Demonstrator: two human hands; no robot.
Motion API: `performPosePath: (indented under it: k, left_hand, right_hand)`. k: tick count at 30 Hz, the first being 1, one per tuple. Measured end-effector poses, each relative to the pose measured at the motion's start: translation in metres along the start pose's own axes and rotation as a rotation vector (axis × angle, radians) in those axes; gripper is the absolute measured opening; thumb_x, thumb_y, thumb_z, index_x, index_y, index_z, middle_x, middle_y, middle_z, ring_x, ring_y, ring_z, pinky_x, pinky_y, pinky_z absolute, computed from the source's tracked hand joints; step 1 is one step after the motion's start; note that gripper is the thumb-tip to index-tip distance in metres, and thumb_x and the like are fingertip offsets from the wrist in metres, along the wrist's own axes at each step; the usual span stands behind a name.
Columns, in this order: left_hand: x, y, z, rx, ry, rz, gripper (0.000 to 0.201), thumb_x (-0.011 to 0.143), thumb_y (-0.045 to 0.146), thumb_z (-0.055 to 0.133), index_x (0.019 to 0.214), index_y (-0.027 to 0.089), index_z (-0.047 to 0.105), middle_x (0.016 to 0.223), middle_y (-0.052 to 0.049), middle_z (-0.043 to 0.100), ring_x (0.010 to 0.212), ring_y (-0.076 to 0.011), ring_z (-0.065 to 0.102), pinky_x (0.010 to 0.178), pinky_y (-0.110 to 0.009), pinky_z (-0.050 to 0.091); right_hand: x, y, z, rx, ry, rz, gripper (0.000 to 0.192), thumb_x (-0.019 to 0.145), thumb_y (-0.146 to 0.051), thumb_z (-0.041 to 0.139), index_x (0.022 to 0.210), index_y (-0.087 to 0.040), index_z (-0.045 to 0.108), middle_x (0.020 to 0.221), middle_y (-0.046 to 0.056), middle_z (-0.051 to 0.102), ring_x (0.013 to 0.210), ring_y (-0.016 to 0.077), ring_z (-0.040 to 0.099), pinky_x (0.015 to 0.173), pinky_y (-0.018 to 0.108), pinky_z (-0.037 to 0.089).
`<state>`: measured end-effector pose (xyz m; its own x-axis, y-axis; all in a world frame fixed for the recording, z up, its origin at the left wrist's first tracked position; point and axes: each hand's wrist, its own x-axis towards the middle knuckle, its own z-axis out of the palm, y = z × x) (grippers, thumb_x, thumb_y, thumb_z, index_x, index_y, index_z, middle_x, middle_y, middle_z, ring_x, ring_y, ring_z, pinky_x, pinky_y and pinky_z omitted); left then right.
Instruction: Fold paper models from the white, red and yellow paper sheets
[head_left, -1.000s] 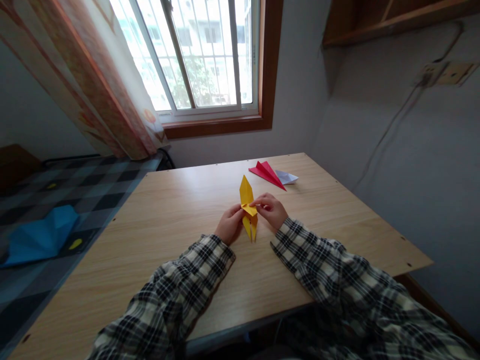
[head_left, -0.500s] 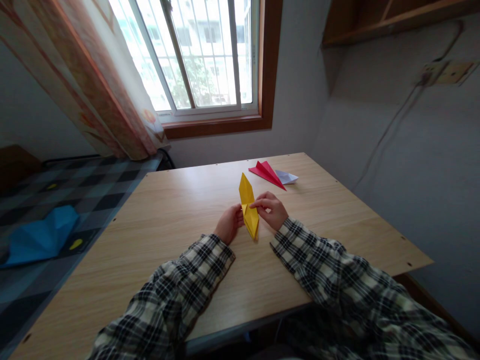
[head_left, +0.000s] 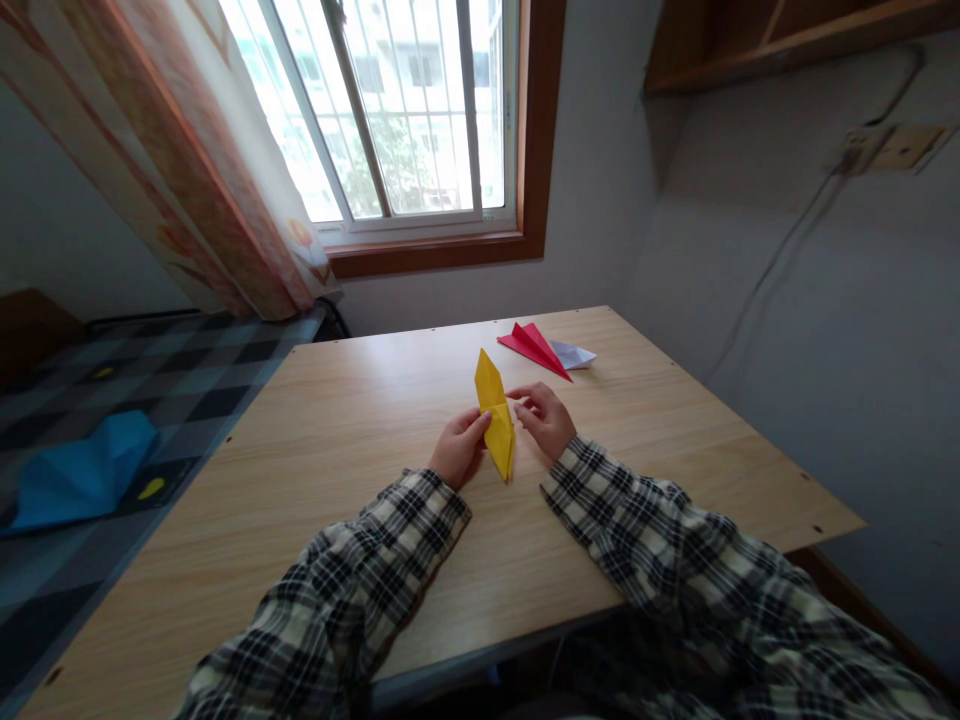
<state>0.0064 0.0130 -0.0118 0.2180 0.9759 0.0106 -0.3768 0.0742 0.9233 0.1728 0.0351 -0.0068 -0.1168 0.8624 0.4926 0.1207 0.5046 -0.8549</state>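
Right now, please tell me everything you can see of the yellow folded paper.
The yellow folded paper is a long, narrow diamond with sharp creases, pointed at both ends. It lies lengthwise away from the person, above the wooden table. The left hand pinches its middle; the right hand is at its right edge.

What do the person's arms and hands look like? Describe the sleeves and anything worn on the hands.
Both arms wear long sleeves of one checked shirt: a dark and cream plaid, loose and creased, with cuffs that end at the wrists. The left hand and the right hand are bare: no gloves, and no ring, watch or bracelet shows from this view.
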Motion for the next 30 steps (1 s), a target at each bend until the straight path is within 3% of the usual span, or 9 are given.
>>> performPosePath:
  k: [3,5,9,12,20,30]
  left_hand:
    - [0.0004,-0.0005,-0.0003,0.044,-0.012,0.024,0.037,0.077,0.043,0.075,0.098,0.013,0.07,0.091,-0.007,0.072,0.078,-0.0162,0.065,0.073,-0.027,0.05]
    - [0.0006,-0.0011,-0.0001,0.075,-0.03,0.038,0.037,0.078,0.044,0.074,0.098,0.014,0.069,0.089,-0.006,0.071,0.078,-0.0158,0.064,0.072,-0.027,0.05]
    - [0.0015,-0.0035,-0.0016,0.112,-0.039,0.05,0.037,0.078,0.046,0.074,0.096,0.015,0.066,0.085,-0.003,0.069,0.075,-0.0148,0.063,0.069,-0.026,0.048]
    - [0.0019,-0.0051,-0.0038,0.138,-0.026,0.057,0.038,0.078,0.048,0.073,0.095,0.016,0.062,0.082,-0.001,0.066,0.075,-0.0146,0.062,0.068,-0.025,0.048]
    - [-0.0006,-0.004,-0.0024,0.151,-0.045,0.075,0.039,0.079,0.05,0.072,0.095,0.017,0.059,0.083,-0.001,0.066,0.076,-0.0154,0.063,0.069,-0.026,0.05]
    - [-0.0021,-0.0016,-0.0024,0.174,-0.056,0.048,0.04,0.082,0.049,0.07,0.105,0.019,0.056,0.089,-0.003,0.069,0.079,-0.0168,0.065,0.072,-0.029,0.05]
  right_hand:
    - [0.0001,0.0049,0.0033,0.126,0.006,0.188,0.04,0.08,-0.047,0.065,0.109,-0.02,0.058,0.093,0.003,0.059,0.066,0.0122,0.057,0.052,0.025,0.049]
    - [-0.0004,0.0072,0.0052,0.182,-0.035,0.279,0.046,0.076,-0.054,0.067,0.105,-0.019,0.058,0.086,0.001,0.059,0.063,0.0118,0.056,0.05,0.024,0.047]
    - [-0.0006,0.0077,0.0065,0.211,-0.113,0.353,0.043,0.074,-0.058,0.068,0.084,-0.017,0.061,0.067,-0.002,0.057,0.056,0.0111,0.051,0.049,0.023,0.041]
    - [0.0005,0.0062,0.0061,0.238,-0.099,0.371,0.043,0.07,-0.059,0.072,0.074,-0.017,0.061,0.057,-0.005,0.052,0.05,0.0095,0.045,0.047,0.023,0.036]
    - [0.0009,0.008,0.0092,0.475,-0.137,0.535,0.047,0.061,-0.059,0.077,0.072,-0.019,0.055,0.051,-0.008,0.048,0.041,0.006,0.038,0.039,0.019,0.025]
    - [0.0044,-0.001,0.0056,0.396,-0.049,0.42,0.045,0.059,-0.054,0.08,0.08,-0.018,0.064,0.055,-0.006,0.055,0.044,0.0068,0.041,0.04,0.021,0.031]
